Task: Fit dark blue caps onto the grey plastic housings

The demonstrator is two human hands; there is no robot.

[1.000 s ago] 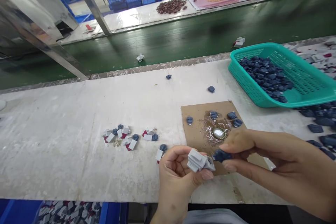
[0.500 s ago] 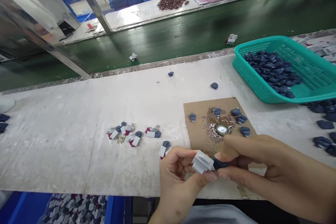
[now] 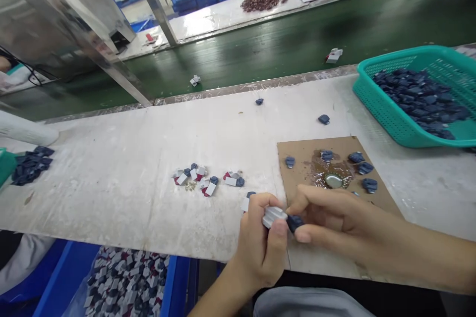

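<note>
the left hand is curled around a small ridged light-grey plastic piece, thumb pressed on its near side and the other fingers folded over the top, so only the ribbed end pokes out toward the right. the right hand comes in from the right and pinches a small dark-blue plastic piece between thumb and forefinger. that blue bit sits right at the fingertips and butts up against the grey piece, the two touching just above the near edge of the white worktable.

just behind the hands lies a brown cardboard sheet with a shiny wet puddle in the middle and a few more blue pieces around it. left of the hands there's a little cluster of grey, blue and red assembled parts. a teal plastic mesh basket holding blue pieces sits well apart at the far right, and a blue bin of parts is below the table edge.
</note>
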